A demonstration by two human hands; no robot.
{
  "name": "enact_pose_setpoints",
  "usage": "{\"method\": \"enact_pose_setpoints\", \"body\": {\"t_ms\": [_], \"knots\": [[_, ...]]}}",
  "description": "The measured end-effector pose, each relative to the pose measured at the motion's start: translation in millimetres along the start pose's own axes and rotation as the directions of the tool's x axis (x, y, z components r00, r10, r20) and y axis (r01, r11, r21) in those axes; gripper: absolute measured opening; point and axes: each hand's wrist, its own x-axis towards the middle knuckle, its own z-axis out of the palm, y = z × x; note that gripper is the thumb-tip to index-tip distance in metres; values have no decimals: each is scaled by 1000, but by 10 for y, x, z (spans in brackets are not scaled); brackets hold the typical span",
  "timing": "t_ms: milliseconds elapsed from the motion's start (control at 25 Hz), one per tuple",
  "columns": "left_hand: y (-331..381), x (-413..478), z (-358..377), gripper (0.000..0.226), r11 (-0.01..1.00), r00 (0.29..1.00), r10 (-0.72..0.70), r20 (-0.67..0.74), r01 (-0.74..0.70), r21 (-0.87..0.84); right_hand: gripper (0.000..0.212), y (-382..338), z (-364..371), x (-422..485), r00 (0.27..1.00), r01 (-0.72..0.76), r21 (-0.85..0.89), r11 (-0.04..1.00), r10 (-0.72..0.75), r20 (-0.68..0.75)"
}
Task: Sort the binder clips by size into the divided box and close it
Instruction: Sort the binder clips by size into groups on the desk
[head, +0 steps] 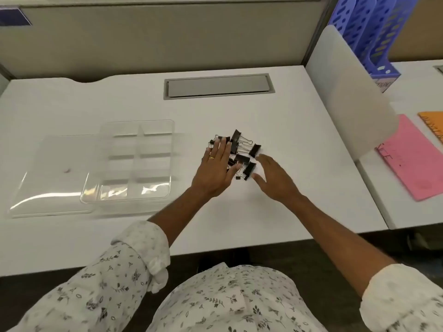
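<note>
A loose pile of black binder clips (242,149) of different sizes lies on the white desk, right of centre. My left hand (215,168) lies flat with straight fingers over the pile's left side, covering some clips. My right hand (273,178) is flat and open just right of the pile, fingertips near a large clip (249,170). The clear divided box (134,161) stands open to the left, with nothing in its compartments. Its clear lid (50,178) lies folded out flat on the desk to its left.
A grey cable hatch (219,86) is set into the desk behind the pile. A white divider panel (347,92) rises at the right. Beyond it lie a pink folder (417,161), an orange folder (435,123) and blue file racks (374,32).
</note>
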Motion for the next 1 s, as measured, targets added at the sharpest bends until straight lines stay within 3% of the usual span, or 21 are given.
{"method": "enact_pose_setpoints", "body": {"t_ms": [160, 360, 560, 760, 1000], "knots": [[34, 116, 281, 69, 999, 990, 9, 138, -16, 51, 53, 157, 184, 74, 988, -42, 3, 999, 41, 152], [77, 308, 503, 62, 988, 961, 22, 275, -64, 144, 50, 258, 319, 214, 986, 24, 79, 997, -37, 164], [92, 368, 532, 55, 981, 972, -77, 224, 34, 192, 39, 238, 360, 323, 985, 101, 124, 987, -117, 129], [-38, 383, 479, 54, 982, 980, -150, 129, 133, 131, 37, 229, 328, 423, 973, 184, 204, 962, -207, 101], [4, 560, 430, 53, 993, 980, -114, 163, 106, 57, 35, 530, 217, 257, 989, 133, 238, 962, -143, 25]]}}
